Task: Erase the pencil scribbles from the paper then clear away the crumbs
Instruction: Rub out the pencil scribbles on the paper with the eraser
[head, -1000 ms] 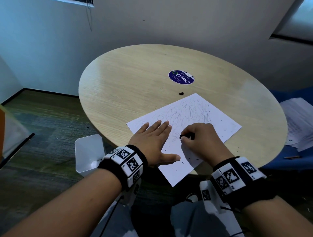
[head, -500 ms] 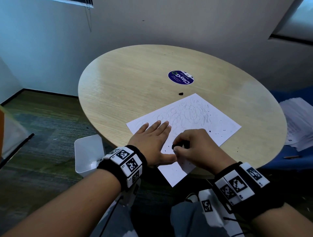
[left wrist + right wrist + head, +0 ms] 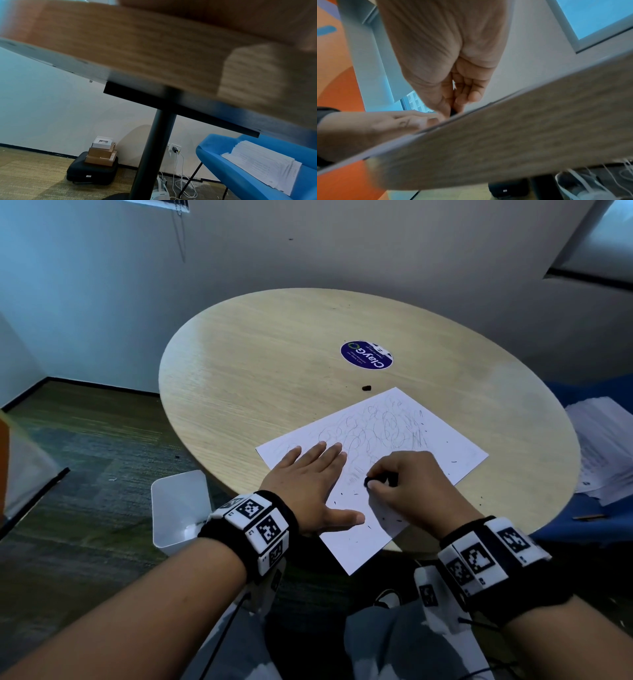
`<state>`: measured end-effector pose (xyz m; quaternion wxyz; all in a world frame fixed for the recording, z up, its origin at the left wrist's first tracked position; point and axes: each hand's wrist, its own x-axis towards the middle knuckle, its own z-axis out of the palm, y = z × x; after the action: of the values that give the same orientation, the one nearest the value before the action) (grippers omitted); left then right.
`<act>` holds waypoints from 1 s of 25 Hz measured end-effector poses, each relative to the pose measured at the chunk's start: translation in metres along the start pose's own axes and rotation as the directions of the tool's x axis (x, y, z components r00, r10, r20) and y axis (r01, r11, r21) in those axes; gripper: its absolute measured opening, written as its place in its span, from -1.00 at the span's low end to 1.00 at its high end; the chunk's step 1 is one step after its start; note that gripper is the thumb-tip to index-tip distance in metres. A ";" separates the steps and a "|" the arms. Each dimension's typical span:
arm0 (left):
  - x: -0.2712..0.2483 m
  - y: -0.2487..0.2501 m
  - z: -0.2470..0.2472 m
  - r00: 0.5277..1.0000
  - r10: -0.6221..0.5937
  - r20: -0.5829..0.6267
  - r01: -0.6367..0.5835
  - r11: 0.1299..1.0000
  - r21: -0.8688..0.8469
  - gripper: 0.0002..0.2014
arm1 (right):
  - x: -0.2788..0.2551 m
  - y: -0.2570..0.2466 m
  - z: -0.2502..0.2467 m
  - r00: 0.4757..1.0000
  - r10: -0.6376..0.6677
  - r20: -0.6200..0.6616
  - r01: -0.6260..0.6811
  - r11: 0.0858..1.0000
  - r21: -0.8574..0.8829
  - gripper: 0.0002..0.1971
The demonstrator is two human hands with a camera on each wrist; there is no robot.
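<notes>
Paper [image 3: 394, 446] lies flat near the table [image 3: 274, 364] edge, one corner overhanging; thin and light, it will likely skid or crease unless pinned close to the rubbing. Left hand [image 3: 308, 484] presses flat on it, fingers straight; right hand [image 3: 407, 484] pinches a small dark eraser [image 3: 370, 481] against the sheet.

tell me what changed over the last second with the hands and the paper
The right hand, pinching the black eraser, slid toward the person and back out, rubbing the paper. Crumbs lie scattered on the sheet. The left hand stayed flat, pinning the paper; the scribbles farther up remain.
</notes>
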<state>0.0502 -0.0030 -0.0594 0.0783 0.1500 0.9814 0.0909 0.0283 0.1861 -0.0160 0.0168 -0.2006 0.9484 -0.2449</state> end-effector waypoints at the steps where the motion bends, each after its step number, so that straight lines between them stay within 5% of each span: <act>1: 0.000 0.000 0.000 1.000 0.000 -0.003 0.000 1.000 0.002 0.07 | -0.001 -0.002 0.002 1.000 -0.022 0.013 0.022 1.000 -0.011 -0.89; 4: 0.000 -0.001 -0.001 1.000 0.004 -0.002 -0.004 1.000 0.007 0.05 | -0.003 -0.009 0.005 0.992 -0.084 0.096 0.083 0.996 0.015 -0.90; 8: -0.001 0.000 0.000 1.000 0.002 -0.002 -0.002 1.000 -0.002 0.07 | 0.010 0.001 -0.002 1.000 0.003 0.005 -0.003 1.000 -0.016 -0.87; 12: 0.000 -0.001 0.000 1.000 0.005 -0.007 -0.005 1.000 -0.003 0.05 | 0.001 -0.013 0.002 0.984 -0.089 0.157 0.088 0.996 0.019 -0.90; 17: 0.000 0.000 0.001 1.000 0.002 -0.004 -0.002 1.000 -0.009 0.07 | 0.019 -0.001 0.000 0.999 0.033 -0.005 -0.033 0.998 -0.059 -0.87; 21: 0.000 -0.001 0.000 1.000 0.004 -0.010 -0.004 1.000 -0.014 0.04 | 0.007 -0.016 0.007 0.990 -0.068 0.120 0.069 0.998 -0.002 -0.87; 25: 0.000 0.000 0.000 1.000 0.001 -0.007 -0.001 1.000 -0.013 0.07 | 0.019 -0.001 -0.001 0.999 0.032 0.009 -0.032 0.998 -0.049 -0.87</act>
<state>0.0499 -0.0030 -0.0599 0.0759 0.1498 0.9809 0.0980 0.0112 0.1783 -0.0131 0.0205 -0.1870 0.9571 -0.2202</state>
